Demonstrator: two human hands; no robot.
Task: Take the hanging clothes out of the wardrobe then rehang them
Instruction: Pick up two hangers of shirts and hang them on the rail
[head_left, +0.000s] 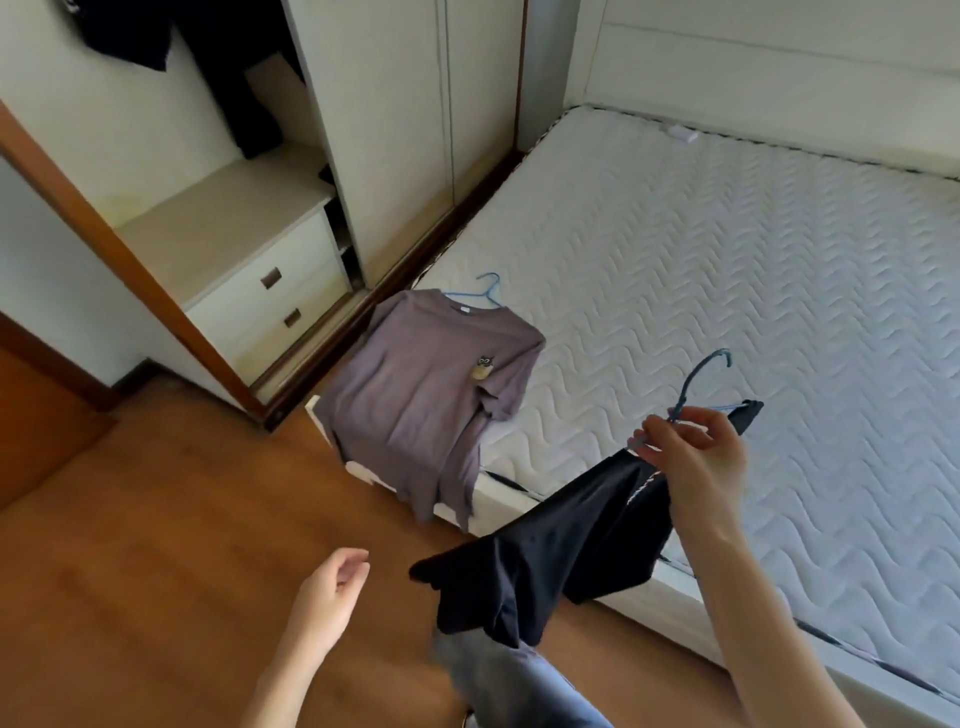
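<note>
- Dark clothes (228, 78) are seen hanging inside the open wardrobe (156, 130), above a drawer unit (260, 291); from this, more is judged to need taking out.
- The left hand (327, 587) is held low over the wooden floor (182, 519), with the fingers loosely curled and nothing gripped. It is probably kept free to steady a garment.
- A purple shirt (421, 395) is laid flat across the near corner of the mattress (753, 270), with its hem draped over the edge. Its wire hanger (488, 293) is kept inside the collar, presumably so that rehanging is made quick.
- A dark garment (561, 545) is carried on a blue hanger (701, 374), which is pinched just below the hook by the thumb and fingertips of the right hand (691, 452). The cloth is seen slanting down to the left, clear of the floor. It is held above the bed's near edge, likely to be laid beside the shirt.
- The mattress is bare and white, quilted in wavy lines, and is backed by a white headboard (779, 52). The floor is covered in brown wood.
</note>
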